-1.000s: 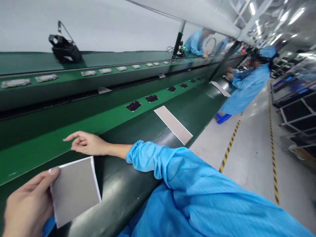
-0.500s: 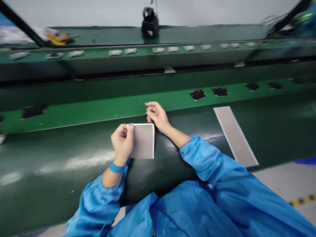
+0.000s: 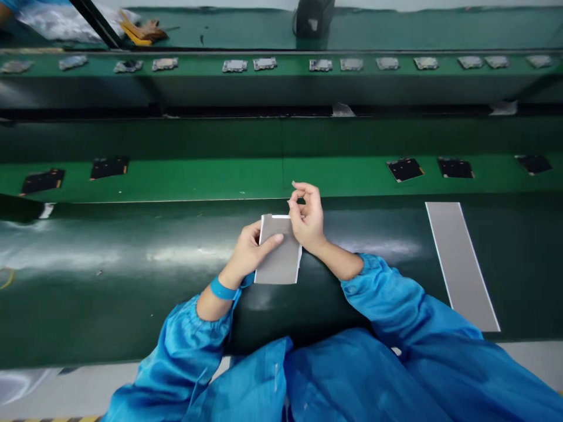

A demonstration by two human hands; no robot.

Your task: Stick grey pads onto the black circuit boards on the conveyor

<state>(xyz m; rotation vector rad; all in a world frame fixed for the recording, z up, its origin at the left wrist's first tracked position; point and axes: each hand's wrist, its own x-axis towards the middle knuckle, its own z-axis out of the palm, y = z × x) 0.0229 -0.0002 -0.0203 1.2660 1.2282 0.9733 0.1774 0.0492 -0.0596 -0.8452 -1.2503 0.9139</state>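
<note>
A grey rectangular sheet with white edges [image 3: 279, 264] is in my left hand [image 3: 248, 252], the thumb lying across its front and the fingers behind. At its top left corner sits a small grey tab. My right hand [image 3: 308, 220] is at the sheet's upper right edge, overlapping it in view. Its fingers are curled in, thumb close to the fingertips; whether something small is between them is too fine to see. A longer grey strip with white edges [image 3: 461, 266] lies on the dark green work surface [image 3: 176, 305] to the right.
Black flat boards [image 3: 404, 169] lie spaced along the bright green strip [image 3: 197, 179] beyond my hands. Several small metallic parts [image 3: 234, 65] line the raised ledge behind. A black device [image 3: 313, 19] stands at the back, and a yellow item [image 3: 136, 32] lies near a dark post.
The view has shifted. My left thumb has moved from the sheet's top left corner onto its face. My right hand, formerly beside the sheet, now overlaps its upper right edge.
</note>
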